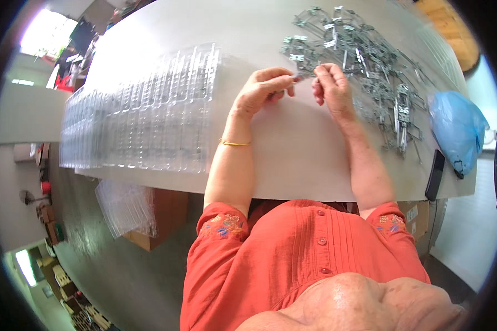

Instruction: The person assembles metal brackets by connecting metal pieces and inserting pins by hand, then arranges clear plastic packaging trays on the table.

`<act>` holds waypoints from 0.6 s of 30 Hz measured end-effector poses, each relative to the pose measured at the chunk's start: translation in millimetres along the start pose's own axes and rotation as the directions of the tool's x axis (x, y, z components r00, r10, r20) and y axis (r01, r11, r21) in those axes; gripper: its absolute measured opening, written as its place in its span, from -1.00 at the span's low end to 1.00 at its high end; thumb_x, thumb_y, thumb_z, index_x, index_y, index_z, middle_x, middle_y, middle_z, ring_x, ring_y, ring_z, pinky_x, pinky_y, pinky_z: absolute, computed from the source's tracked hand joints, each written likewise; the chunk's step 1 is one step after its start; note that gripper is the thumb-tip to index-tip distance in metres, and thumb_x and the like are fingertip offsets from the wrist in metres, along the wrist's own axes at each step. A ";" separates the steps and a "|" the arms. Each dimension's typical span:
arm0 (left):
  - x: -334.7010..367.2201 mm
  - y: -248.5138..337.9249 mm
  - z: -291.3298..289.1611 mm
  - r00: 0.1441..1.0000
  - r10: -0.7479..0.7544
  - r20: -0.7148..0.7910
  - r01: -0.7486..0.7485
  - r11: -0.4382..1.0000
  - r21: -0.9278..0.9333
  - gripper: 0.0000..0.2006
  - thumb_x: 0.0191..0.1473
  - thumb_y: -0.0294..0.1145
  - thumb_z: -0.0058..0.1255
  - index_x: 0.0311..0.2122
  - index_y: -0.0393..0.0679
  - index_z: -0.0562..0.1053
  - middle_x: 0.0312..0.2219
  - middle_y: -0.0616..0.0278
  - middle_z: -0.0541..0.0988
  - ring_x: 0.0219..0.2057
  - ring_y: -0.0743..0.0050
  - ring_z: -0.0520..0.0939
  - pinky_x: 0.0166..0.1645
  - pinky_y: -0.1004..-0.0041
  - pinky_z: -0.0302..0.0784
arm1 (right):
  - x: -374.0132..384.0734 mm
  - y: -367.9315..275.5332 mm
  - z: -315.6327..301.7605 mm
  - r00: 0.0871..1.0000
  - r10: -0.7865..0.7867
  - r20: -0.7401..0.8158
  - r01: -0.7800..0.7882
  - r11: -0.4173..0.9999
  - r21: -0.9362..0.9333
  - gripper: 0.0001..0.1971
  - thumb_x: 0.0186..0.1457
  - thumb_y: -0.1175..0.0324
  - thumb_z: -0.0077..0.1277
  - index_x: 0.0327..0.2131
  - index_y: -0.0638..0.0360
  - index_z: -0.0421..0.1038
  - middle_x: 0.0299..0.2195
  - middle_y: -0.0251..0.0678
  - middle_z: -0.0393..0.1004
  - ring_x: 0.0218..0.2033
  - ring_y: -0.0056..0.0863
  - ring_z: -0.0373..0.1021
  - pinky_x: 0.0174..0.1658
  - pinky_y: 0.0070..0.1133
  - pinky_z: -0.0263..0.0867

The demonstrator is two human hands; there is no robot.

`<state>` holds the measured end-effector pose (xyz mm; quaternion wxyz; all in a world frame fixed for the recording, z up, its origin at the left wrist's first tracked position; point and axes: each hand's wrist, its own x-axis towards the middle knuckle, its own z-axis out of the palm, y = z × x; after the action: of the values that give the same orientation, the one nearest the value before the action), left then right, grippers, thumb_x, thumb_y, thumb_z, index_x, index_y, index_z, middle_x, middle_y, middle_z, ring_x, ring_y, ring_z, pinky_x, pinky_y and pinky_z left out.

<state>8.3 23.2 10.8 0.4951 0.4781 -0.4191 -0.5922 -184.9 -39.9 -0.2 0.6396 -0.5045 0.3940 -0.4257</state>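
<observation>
Just in front of a heap of small silvery metal parts (345, 41), both my hands are raised over the table, close together but apart. My left hand (262, 88) pinches thumb and forefinger at the heap's near left edge; a small thin bit shows at the fingertips, too small to name. My right hand (334, 91) has its thumb pressed against a curled forefinger, and whatever lies between them is hidden. Left of my left hand stand rows of clear plastic trays (165, 110) with moulded pockets.
The white table (298, 160) spans the view. On its right are a tied blue plastic bag (457, 124) and a black phone (435, 175) near the front edge. More clear trays (128, 204) rest on a cardboard box (171, 212) below the table's left side. A wooden stool (450, 27) stands far right.
</observation>
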 end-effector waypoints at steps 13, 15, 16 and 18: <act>9.5 -14.0 -4.1 0.998 0.032 -0.053 -0.041 0.983 -0.178 -0.66 0.21 -0.18 0.01 -0.13 -0.28 0.52 -0.45 0.20 0.58 -0.52 0.71 0.44 -0.51 0.71 0.22 | -14.7 2.8 9.6 0.984 -0.108 0.138 0.132 0.976 -0.174 -0.87 0.22 0.35 0.04 -0.29 0.21 0.43 -0.54 -0.56 0.39 -0.55 -0.83 0.24 -0.50 -0.75 0.18; 8.6 -13.1 -4.7 0.999 0.025 -0.029 -0.029 0.993 -0.116 -0.69 0.18 -0.19 0.05 -0.14 -0.24 0.54 -0.46 0.24 0.57 -0.55 0.74 0.39 -0.49 0.72 0.22 | -14.0 3.6 9.0 0.983 -0.127 0.136 0.151 0.971 -0.186 -0.88 0.23 0.36 0.03 -0.29 0.21 0.43 -0.54 -0.56 0.40 -0.55 -0.83 0.24 -0.50 -0.75 0.18; 8.3 -12.8 -3.4 0.999 0.026 -0.027 -0.029 0.993 -0.113 -0.69 0.18 -0.19 0.05 -0.14 -0.24 0.54 -0.46 0.24 0.57 -0.55 0.74 0.39 -0.49 0.72 0.22 | -13.5 3.8 8.9 0.980 -0.142 0.137 0.168 0.965 -0.200 -0.88 0.23 0.36 0.02 -0.30 0.21 0.43 -0.55 -0.55 0.40 -0.54 -0.83 0.25 -0.51 -0.75 0.18; 7.3 -12.1 0.3 0.999 0.024 -0.035 -0.026 0.998 -0.057 -0.70 0.14 -0.19 0.11 -0.16 -0.21 0.55 -0.46 0.29 0.56 -0.57 0.77 0.35 -0.48 0.73 0.20 | -13.5 2.2 9.0 0.984 -0.118 0.131 0.140 0.975 -0.175 -0.87 0.24 0.35 0.00 -0.30 0.21 0.42 -0.56 -0.54 0.39 -0.56 -0.82 0.24 -0.52 -0.74 0.18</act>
<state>5.4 17.9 -2.1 0.5231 0.4684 -0.3994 -0.5894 -180.6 -24.1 0.2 0.5837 -0.6104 0.3587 -0.3975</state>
